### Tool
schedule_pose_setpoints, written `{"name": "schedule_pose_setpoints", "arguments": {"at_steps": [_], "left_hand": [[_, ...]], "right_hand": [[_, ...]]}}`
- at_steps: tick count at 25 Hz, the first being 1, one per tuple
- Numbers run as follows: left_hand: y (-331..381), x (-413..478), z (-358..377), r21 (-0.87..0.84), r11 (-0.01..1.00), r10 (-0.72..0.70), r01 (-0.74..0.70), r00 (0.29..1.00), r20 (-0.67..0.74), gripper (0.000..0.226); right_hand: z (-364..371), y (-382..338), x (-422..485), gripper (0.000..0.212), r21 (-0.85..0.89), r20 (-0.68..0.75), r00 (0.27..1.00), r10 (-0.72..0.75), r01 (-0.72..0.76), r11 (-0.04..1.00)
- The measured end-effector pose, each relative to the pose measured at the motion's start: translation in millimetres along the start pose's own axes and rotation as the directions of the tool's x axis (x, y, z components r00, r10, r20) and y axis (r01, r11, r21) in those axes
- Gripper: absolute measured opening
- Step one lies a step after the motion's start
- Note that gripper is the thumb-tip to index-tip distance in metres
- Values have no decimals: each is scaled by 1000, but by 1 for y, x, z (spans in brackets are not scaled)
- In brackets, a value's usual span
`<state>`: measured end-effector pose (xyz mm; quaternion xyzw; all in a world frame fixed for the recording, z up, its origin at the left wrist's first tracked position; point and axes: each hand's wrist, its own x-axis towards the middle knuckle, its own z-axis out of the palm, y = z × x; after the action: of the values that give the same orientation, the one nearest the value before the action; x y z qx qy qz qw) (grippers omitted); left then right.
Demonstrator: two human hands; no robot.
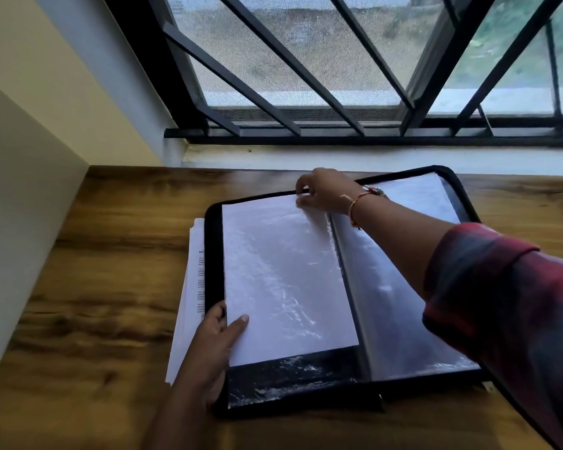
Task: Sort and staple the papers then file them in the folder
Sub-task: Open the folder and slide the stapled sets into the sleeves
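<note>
Folder [214,254] lies open on the tabletop [95,287], and the white sheet [283,277] is sitting in the left-hand plastic pocket, riding high with a dark strip showing below it. Right hand [322,193] reaches across, fingers pinching at the sheet's top edge; through the glare it's hard to say whether they have the paper or just the pocket's lip. Left hand [215,339] holds the folder's near left edge, thumb pressed flat on the pocket. The danger is that a push from the top against that clingy plastic could buckle or crease the sheet. The loose stack of papers [194,287] trapped under the folder's left side could also skid out if the folder shifts.
</note>
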<state>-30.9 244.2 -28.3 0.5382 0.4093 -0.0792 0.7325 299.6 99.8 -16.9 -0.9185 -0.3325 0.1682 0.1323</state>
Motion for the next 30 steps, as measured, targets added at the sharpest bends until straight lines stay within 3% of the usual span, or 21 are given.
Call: {"name": "schedule_pose_setpoints", "arguments": {"at_steps": [10,14,16,19,21,23,25,30], "left_hand": [[-1,-1,0,29,1000,-4,4,1000,-13,36],[-1,-1,-1,51,999,5,-6,1000,3,38],[-2,-2,0,62,998,14,-13,1000,-10,35],[-2,-8,5,251,963,131,-99,985,-113,30],[0,-16,9,484,864,265,-142,944,-196,40],[-1,-24,10,667,734,385,-128,887,-254,54],[-2,-27,9,779,627,396,-30,873,-285,64],[-6,-17,1,741,667,317,80,869,-380,61]], "right_hand": [[-5,-6,-4,20,7,58,997,-40,40,999],[0,-8,-2,19,-6,58,998,5,-4,1000],[4,-12,-2,29,-43,2,999,52,-52,998],[17,-29,-19,43,-154,-181,982,55,-83,985],[32,-52,-45,49,-131,-247,969,-28,-5,991],[49,-83,-83,52,-102,-205,964,-167,148,984],[69,-110,-123,58,-99,-116,954,-275,265,959],[108,-134,-178,88,-120,194,940,-282,308,944]]}}
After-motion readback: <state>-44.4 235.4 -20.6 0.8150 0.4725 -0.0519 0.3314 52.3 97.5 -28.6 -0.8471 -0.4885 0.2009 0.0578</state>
